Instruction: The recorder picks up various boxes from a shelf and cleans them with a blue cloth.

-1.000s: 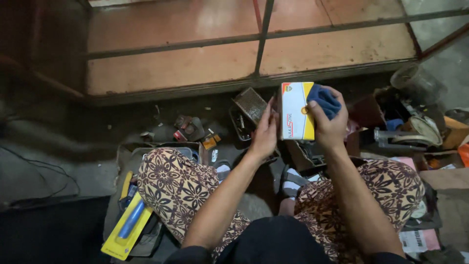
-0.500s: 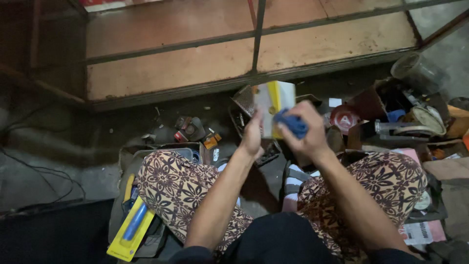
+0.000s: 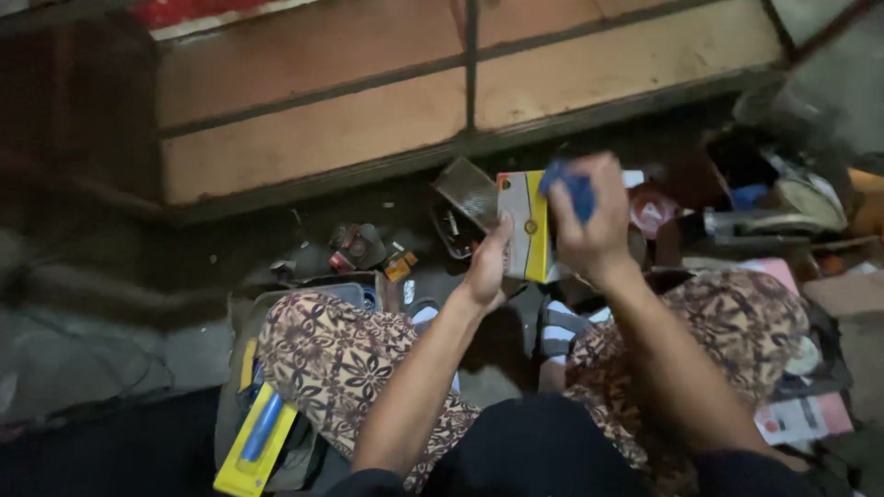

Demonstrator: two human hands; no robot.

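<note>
Both hands working a small white-and-yellow box (image 3: 527, 225) above the lap, over a cluttered floor.

Left hand (image 3: 486, 265) is gripping the box's lower left edge, fingers wrapped behind it, holding it upright in front of the knees. Right hand (image 3: 589, 221) is clenching a blue cloth (image 3: 569, 187) and pressing it against the box's upper right side; that part is motion-blurred. A yellow blister pack with a blue tool (image 3: 258, 442) is lying on the floor by the left knee, well apart from the hands. An open metal tin (image 3: 465, 198) is sitting just behind the box, near the tiled step (image 3: 313, 138).
</note>
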